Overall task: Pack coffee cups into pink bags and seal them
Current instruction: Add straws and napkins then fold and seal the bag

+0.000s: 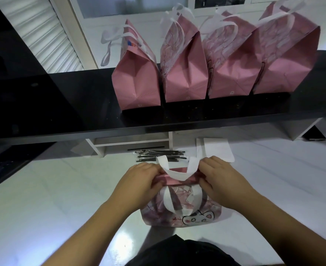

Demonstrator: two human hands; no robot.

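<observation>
Sealing looks under way: left hand (139, 181) and right hand (220, 180) each hold a pinching grip on the folded mouth of the pink bag (179, 208) standing on the tabletop (62, 198) between them, so a twist tie (160, 155) from just beyond the grip seems next.

In front of you, on the table (43, 189), stands one bag (179, 212). Your left hand (139, 181) is at the left end of its top edge and your right hand (221, 179) at the right end. Just behind the bag lies a bundle of straws (158, 155), and to the right of the straws a folded sheet (216, 148). Further back, on the raised counter (62, 104), four bags (187, 73) stand side by side in a row.
</observation>
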